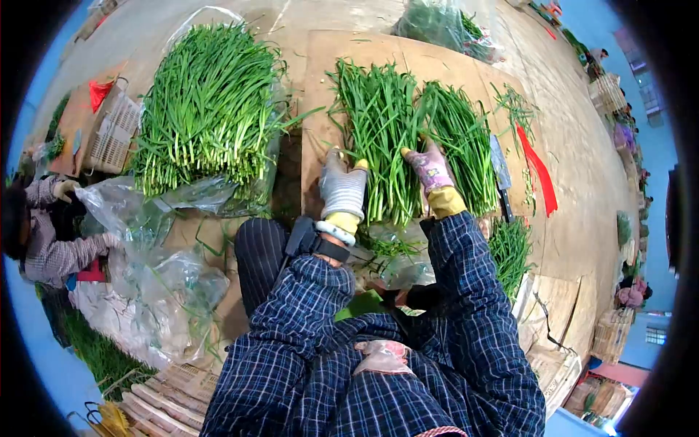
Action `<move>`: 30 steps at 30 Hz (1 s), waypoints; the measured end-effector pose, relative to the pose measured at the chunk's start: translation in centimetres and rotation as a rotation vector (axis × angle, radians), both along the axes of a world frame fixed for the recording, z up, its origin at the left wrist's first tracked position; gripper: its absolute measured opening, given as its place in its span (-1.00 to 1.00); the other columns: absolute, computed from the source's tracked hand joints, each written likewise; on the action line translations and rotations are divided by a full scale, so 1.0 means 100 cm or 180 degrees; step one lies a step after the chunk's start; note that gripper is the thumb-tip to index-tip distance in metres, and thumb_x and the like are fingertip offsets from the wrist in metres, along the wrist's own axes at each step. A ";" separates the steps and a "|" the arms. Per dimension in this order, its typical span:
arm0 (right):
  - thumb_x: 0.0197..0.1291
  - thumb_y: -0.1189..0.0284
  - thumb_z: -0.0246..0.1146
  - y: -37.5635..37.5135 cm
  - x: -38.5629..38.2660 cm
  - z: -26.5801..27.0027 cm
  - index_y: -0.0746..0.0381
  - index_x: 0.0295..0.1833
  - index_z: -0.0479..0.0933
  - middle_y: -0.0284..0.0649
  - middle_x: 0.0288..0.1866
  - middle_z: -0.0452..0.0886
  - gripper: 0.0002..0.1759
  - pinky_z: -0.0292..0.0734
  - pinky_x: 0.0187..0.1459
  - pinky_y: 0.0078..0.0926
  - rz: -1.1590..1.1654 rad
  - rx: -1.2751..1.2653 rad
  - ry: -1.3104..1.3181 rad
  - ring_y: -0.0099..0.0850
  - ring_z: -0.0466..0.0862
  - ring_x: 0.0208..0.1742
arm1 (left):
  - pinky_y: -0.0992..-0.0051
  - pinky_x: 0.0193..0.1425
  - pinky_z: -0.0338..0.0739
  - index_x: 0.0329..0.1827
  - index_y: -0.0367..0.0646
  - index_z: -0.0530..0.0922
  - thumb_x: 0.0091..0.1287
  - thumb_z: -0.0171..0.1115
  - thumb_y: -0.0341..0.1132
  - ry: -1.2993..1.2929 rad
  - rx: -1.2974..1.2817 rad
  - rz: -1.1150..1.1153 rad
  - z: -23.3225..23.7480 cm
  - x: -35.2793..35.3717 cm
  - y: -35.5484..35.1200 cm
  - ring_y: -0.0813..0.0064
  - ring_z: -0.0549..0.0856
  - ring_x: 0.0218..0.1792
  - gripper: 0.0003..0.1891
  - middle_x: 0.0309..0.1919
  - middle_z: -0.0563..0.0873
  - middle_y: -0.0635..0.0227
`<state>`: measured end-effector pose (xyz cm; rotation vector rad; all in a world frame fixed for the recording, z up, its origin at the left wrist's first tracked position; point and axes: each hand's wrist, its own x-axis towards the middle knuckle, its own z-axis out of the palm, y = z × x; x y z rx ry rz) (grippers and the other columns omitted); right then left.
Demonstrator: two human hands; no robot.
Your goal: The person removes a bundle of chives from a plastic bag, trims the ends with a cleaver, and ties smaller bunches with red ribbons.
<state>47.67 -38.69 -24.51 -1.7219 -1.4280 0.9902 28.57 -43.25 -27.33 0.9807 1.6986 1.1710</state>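
Observation:
A bunch of garlic chives [380, 138] lies on the wooden board [318, 95] in front of me, stalk ends toward my body. My left hand [342, 186], in a grey striped glove, presses its left side, thumb over the leaves. Against its right side is my right hand [432, 171], in a flowered glove with a yellow cuff; its thumb lies on the leaves and its other fingers are partly hidden. Together both hands clasp this bunch. A second bunch of chives [466, 149] lies just right of my right hand. Beyond it rests a knife [501, 164] with a black handle [507, 207].
A big chive pile [211, 109] stands on plastic at the left. A red strip [536, 171] and loose chives [517, 109] lie right of the knife. Farther left, a person [54, 233] handles plastic sheeting [138, 211]. A bagged bundle [444, 29] lies beyond the board.

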 end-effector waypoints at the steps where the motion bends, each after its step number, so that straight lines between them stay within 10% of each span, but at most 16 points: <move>1: -0.02 0.32 0.40 0.003 -0.001 -0.006 0.40 0.27 0.25 0.08 0.01 0.57 -0.22 0.44 0.05 -0.38 -0.0041 -0.0068 -0.0396 -0.21 0.59 0.00 | 0.35 0.01 0.52 0.18 -0.28 0.37 0.01 0.45 -0.17 0.0721 -0.0206 -0.0144 0.027 0.002 -0.007 0.15 0.65 -0.07 -0.31 -0.09 0.64 -0.02; 5: 0.04 0.18 0.36 0.004 -0.015 0.015 0.28 0.29 0.29 0.06 0.08 0.55 -0.26 0.42 0.12 -0.35 0.0384 -0.0077 -0.0937 -0.12 0.56 0.10 | 0.27 0.40 0.16 0.46 -0.20 -0.08 -0.16 0.49 0.08 0.1102 -0.0483 -0.1242 0.049 0.031 0.000 0.00 0.23 0.35 0.19 0.37 0.17 -0.09; 12: 0.11 0.24 0.28 0.058 -0.031 0.135 0.19 -0.05 0.55 -0.10 -0.29 0.66 -0.66 0.51 -0.21 -0.40 0.0462 0.0743 -0.2516 -0.32 0.66 -0.25 | 0.20 0.27 0.32 0.43 -0.04 0.08 -0.01 0.30 -0.27 0.2901 0.0674 -0.1659 0.026 0.062 -0.003 0.08 0.33 0.27 -0.12 0.33 0.25 0.04; 16: 0.15 0.34 0.17 0.135 -0.090 0.116 0.10 -0.06 0.56 -0.12 -0.21 0.66 -0.76 0.51 -0.14 -0.33 0.1478 0.1077 -0.2747 -0.22 0.65 -0.15 | 0.16 0.04 0.41 0.07 0.07 0.49 0.12 0.06 -0.38 0.2423 0.1583 -0.1134 0.028 0.069 -0.006 0.11 0.48 0.02 -0.60 0.22 0.43 0.21; 20: 0.13 0.40 0.13 0.194 -0.124 0.052 0.03 0.00 0.56 -0.16 -0.10 0.63 -0.71 0.51 -0.02 -0.24 0.2227 0.0989 -0.3858 -0.17 0.62 -0.04 | 0.21 0.17 0.30 0.18 -0.10 0.48 0.14 0.06 -0.32 0.3204 0.0324 -0.1653 0.029 0.080 -0.008 0.12 0.37 0.23 -0.53 0.28 0.38 0.22; 24: 0.10 0.43 0.14 0.203 -0.134 0.023 0.02 -0.04 0.58 -0.21 -0.11 0.63 -0.71 0.48 0.01 -0.28 0.2589 0.0913 -0.4517 -0.18 0.60 -0.01 | 0.21 0.18 0.27 0.10 -0.24 0.53 0.15 0.04 -0.32 0.2672 0.0493 -0.1116 -0.020 0.108 -0.007 0.13 0.36 0.23 -0.57 0.30 0.36 0.18; 30: 0.13 0.40 0.15 0.192 -0.147 0.044 -0.11 -0.01 0.59 -0.30 -0.10 0.63 -0.69 0.39 0.10 -0.29 0.3734 0.1576 -0.4888 -0.30 0.59 0.02 | 0.19 0.19 0.25 -0.04 -0.14 0.63 0.16 0.02 -0.31 0.2324 0.0689 -0.1775 0.041 0.068 -0.006 0.10 0.38 0.20 -0.65 0.27 0.40 0.16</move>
